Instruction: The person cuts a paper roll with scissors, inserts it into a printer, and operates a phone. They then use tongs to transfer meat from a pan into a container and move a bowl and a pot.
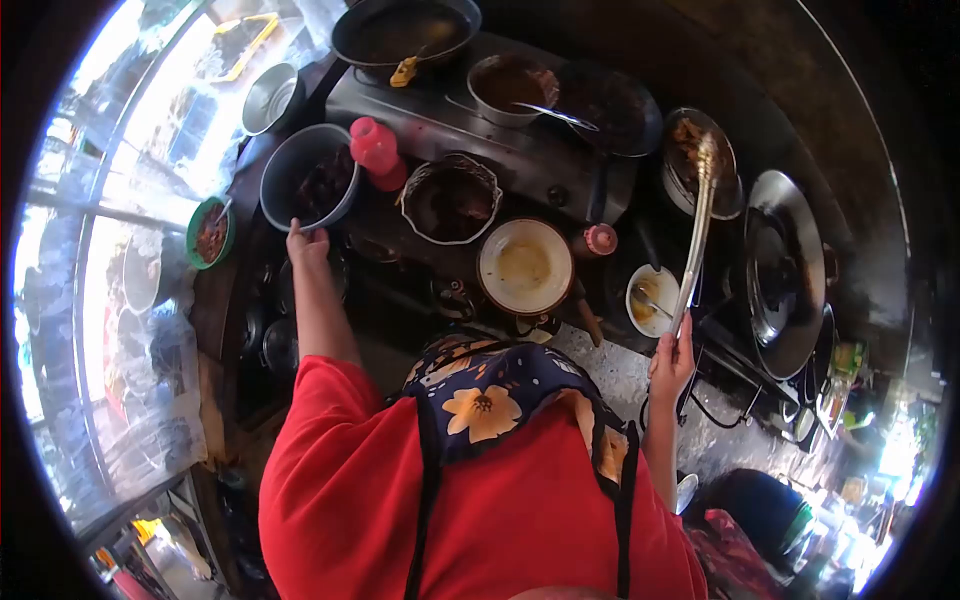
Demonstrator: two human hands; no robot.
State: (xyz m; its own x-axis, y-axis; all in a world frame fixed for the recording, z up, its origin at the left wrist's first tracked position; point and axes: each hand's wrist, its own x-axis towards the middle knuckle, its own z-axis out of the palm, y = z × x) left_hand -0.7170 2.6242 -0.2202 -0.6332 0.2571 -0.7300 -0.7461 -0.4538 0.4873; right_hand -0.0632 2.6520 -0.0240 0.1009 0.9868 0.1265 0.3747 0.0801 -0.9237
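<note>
My left hand (308, 243) is at the near rim of a grey basin (352, 200) with dark pieces, perhaps meat, inside; its fingers seem closed on that rim. In my right hand (672, 358) are long metal tongs (690, 258), held by the near end. Their far tip lies over a metal bowl (678, 190) of brownish food at the right. A small white bowl (635, 312) with yellowish contents and a spoon sits just left of the tongs. Beside the basin stands a pink bottle (374, 148), and right of it a foil-edged pot (408, 205) with dark contents.
A white bowl (487, 285) with yellowish liquid sits centre front. Behind are a large pan (345, 35), a pot of brown sauce (480, 95) with a spoon, and a dark frying pan (640, 135). A big lid-like pan (810, 260) leans right; a green bowl (192, 240) sits left.
</note>
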